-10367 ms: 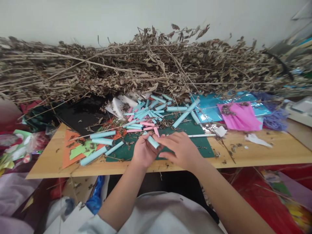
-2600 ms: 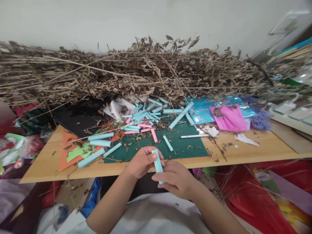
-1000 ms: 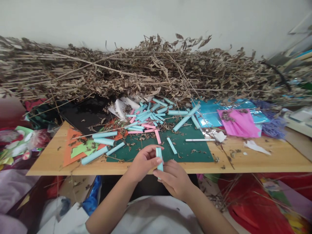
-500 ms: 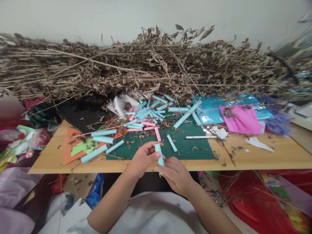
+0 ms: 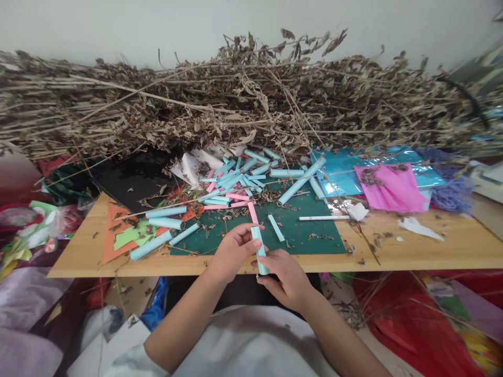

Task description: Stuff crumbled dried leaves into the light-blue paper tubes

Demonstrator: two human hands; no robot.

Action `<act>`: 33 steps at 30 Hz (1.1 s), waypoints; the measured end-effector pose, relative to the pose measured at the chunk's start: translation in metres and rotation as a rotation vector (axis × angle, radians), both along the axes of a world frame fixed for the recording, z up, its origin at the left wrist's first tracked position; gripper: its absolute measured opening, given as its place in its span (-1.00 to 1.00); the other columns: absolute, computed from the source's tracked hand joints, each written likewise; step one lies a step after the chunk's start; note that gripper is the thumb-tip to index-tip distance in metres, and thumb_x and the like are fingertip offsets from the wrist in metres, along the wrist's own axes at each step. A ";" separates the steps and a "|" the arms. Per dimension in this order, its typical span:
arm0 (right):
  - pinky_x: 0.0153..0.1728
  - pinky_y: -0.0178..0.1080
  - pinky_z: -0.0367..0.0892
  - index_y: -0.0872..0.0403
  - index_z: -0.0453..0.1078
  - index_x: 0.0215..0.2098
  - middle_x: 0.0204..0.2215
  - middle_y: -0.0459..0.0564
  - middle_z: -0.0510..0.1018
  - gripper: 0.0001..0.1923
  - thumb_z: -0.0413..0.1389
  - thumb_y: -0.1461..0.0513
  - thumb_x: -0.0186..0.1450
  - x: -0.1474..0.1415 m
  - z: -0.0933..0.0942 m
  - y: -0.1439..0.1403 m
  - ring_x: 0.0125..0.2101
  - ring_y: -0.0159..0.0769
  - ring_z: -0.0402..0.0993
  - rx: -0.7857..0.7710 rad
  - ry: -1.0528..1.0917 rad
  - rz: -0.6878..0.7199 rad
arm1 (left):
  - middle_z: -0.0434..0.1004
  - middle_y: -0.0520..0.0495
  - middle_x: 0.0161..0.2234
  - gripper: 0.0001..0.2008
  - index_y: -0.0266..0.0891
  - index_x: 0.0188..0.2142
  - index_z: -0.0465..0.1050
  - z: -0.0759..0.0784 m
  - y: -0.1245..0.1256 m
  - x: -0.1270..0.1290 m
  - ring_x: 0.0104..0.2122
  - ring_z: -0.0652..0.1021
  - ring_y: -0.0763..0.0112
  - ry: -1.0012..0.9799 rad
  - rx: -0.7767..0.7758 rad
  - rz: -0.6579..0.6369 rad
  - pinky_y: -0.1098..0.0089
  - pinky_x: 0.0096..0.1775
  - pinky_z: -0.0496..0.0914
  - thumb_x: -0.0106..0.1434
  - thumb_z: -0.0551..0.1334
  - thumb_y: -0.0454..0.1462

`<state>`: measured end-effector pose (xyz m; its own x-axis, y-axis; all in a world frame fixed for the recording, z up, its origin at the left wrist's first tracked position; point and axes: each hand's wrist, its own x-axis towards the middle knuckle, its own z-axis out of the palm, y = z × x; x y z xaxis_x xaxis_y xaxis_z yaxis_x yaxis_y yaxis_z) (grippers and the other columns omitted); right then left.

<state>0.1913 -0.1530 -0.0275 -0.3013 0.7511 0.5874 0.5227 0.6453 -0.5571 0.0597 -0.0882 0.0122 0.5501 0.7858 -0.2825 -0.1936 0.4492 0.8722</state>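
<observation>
Between my two hands, over the table's front edge, is a light-blue paper tube (image 5: 258, 246). My left hand (image 5: 234, 250) pinches its upper part, thumb lying across the front. Lower down, my right hand (image 5: 283, 277) has its fingers closed on the tube's bottom end. A small dark bit shows below that end, too small to make out. Just beyond the held tube lies a pink paper tube (image 5: 252, 213). A short light-blue tube (image 5: 276, 228) rests to its right on the green mat (image 5: 314, 238).
Several blue and pink tubes (image 5: 231, 180) are heaped at the mat's back. Larger blue tubes (image 5: 151, 246) lie left on orange paper (image 5: 112, 238). A white stick (image 5: 324, 218) and pink paper (image 5: 393, 188) are on the right. Dried stalks (image 5: 220, 104) line the wall.
My right hand has shifted slightly on the tube's lower end, and its thumb has moved down. More of the tube's lower part shows now. The view has shifted a little.
</observation>
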 end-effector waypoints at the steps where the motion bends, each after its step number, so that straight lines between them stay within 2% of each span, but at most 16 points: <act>1: -0.36 -0.19 0.23 0.03 0.00 -0.01 -0.37 0.00 0.45 -0.57 -0.03 0.25 0.16 0.004 0.001 0.000 -0.34 -0.25 0.30 0.002 -0.018 -0.014 | 0.41 0.02 -0.57 -0.67 -0.30 -0.25 0.28 -0.001 0.000 -0.001 -0.54 0.42 0.54 0.007 0.022 0.004 0.54 -0.49 0.28 -0.04 0.24 -0.26; 4: -0.29 -0.14 0.22 0.02 0.04 -0.03 -0.31 0.02 0.43 -0.57 -0.01 0.14 0.14 0.027 0.004 0.004 -0.29 -0.21 0.30 -0.027 -0.054 -0.120 | 0.41 0.01 -0.50 -0.69 -0.27 -0.23 0.27 -0.009 0.004 -0.005 -0.44 0.45 0.49 0.091 0.149 0.012 0.47 -0.36 0.32 -0.01 0.21 -0.26; 6: -0.24 -0.13 0.21 0.03 0.04 -0.02 -0.27 0.03 0.42 -0.57 -0.04 0.14 0.16 0.049 0.005 0.012 -0.25 -0.21 0.30 -0.080 -0.050 -0.267 | 0.42 -0.02 -0.43 -0.69 -0.24 -0.19 0.24 -0.017 0.007 -0.006 -0.37 0.44 0.46 0.213 0.277 -0.008 0.42 -0.30 0.32 0.03 0.16 -0.26; 9: -0.19 -0.14 0.19 0.08 0.11 -0.04 -0.22 0.06 0.39 -0.62 -0.08 0.15 0.18 0.076 0.006 0.034 -0.20 -0.21 0.28 -0.183 -0.150 -0.520 | 0.41 -0.05 -0.32 -0.72 -0.20 -0.17 0.25 -0.027 0.011 -0.005 -0.31 0.42 0.41 0.478 0.543 -0.092 0.35 -0.22 0.29 0.06 0.11 -0.28; 11: -0.17 -0.13 0.18 0.09 0.21 -0.11 -0.18 0.08 0.36 -0.66 -0.08 0.13 0.18 0.084 0.009 0.053 -0.16 -0.17 0.24 -0.257 -0.300 -0.612 | 0.41 -0.06 -0.29 -0.76 -0.20 -0.23 0.30 -0.030 0.011 -0.001 -0.30 0.40 0.39 0.621 0.725 -0.176 0.34 -0.21 0.27 0.06 0.09 -0.31; 13: -0.19 -0.14 0.19 0.06 0.24 -0.12 -0.15 0.06 0.34 -0.67 -0.08 0.12 0.17 0.081 0.012 0.074 -0.16 -0.15 0.24 -0.322 -0.465 -0.622 | 0.40 -0.05 -0.31 -0.79 -0.21 -0.27 0.32 -0.030 0.010 0.005 -0.33 0.39 0.41 0.677 0.820 -0.235 0.38 -0.24 0.27 0.06 0.06 -0.34; 15: -0.26 -0.15 0.21 0.01 0.25 -0.12 -0.17 0.02 0.35 -0.68 -0.06 0.13 0.16 0.071 0.014 0.094 -0.20 -0.15 0.26 -0.361 -0.581 -0.591 | 0.39 -0.04 -0.32 -0.77 -0.23 -0.28 0.30 -0.029 0.008 0.010 -0.34 0.39 0.43 0.677 0.837 -0.251 0.42 -0.26 0.28 0.06 0.01 -0.39; 17: -0.31 -0.15 0.21 -0.02 0.27 -0.14 -0.22 0.02 0.38 -0.69 -0.03 0.13 0.14 0.059 0.015 0.111 -0.24 -0.13 0.28 -0.372 -0.631 -0.560 | 0.39 -0.04 -0.31 -0.75 -0.24 -0.28 0.30 -0.027 0.008 0.014 -0.32 0.39 0.44 0.675 0.849 -0.274 0.43 -0.24 0.28 0.04 -0.02 -0.43; 21: -0.30 -0.11 0.18 -0.01 0.31 -0.19 -0.25 0.06 0.39 -0.70 0.02 0.15 0.10 0.045 0.011 0.135 -0.21 -0.07 0.25 -0.386 -0.676 -0.545 | 0.40 -0.05 -0.24 -0.72 -0.22 -0.22 0.29 -0.025 0.016 0.010 -0.24 0.39 0.40 0.689 0.935 -0.431 0.40 -0.17 0.24 0.07 -0.03 -0.42; 25: -0.29 -0.07 0.15 0.03 0.36 -0.28 -0.28 0.08 0.42 -0.78 0.04 0.20 0.08 0.041 0.006 0.147 -0.21 -0.04 0.24 -0.420 -0.695 -0.530 | 0.41 -0.07 -0.20 -0.75 -0.20 -0.18 0.30 -0.027 0.029 -0.002 -0.20 0.39 0.33 0.774 0.981 -0.498 0.37 -0.16 0.23 0.13 0.03 -0.27; 30: -0.28 -0.08 0.14 0.10 0.38 -0.41 -0.37 0.11 0.46 -0.86 0.00 0.30 0.08 0.038 0.010 0.152 -0.24 -0.06 0.28 -0.439 -0.633 -0.510 | 0.45 -0.07 -0.28 -0.80 -0.20 -0.26 0.35 -0.030 0.035 -0.005 -0.27 0.43 0.31 0.872 1.061 -0.478 0.41 -0.25 0.24 0.10 0.09 -0.24; 33: -0.29 -0.10 0.16 0.09 0.37 -0.39 -0.38 0.09 0.47 -0.85 0.00 0.28 0.07 0.042 0.017 0.148 -0.25 -0.09 0.30 -0.441 -0.526 -0.504 | 0.48 -0.04 -0.35 -0.81 -0.20 -0.28 0.36 -0.031 0.034 -0.004 -0.31 0.44 0.33 0.879 1.102 -0.466 0.42 -0.27 0.22 0.10 0.10 -0.22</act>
